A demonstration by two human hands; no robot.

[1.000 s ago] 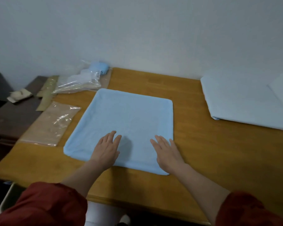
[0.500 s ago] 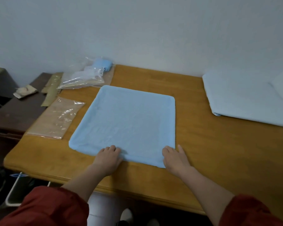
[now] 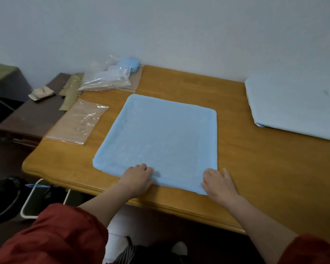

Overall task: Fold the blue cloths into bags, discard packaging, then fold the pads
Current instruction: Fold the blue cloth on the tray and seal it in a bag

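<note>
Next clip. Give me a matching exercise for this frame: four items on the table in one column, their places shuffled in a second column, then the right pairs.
Things
1. spread blue cloth
2. flat clear bag
3. bagged blue cloth
4. pale blue pad

Places
A. far left corner of the table
B. right end of the table
C. middle of the table, left hand and right hand at its near edge
D. lying just left of the spread blue cloth

Pairs: 1-C, 2-D, 3-A, 4-B

Light blue cloth (image 3: 160, 141), honey-brown wooden table (image 3: 255, 168), red sleeves (image 3: 51, 237), pale grey wall (image 3: 179, 31)
</note>
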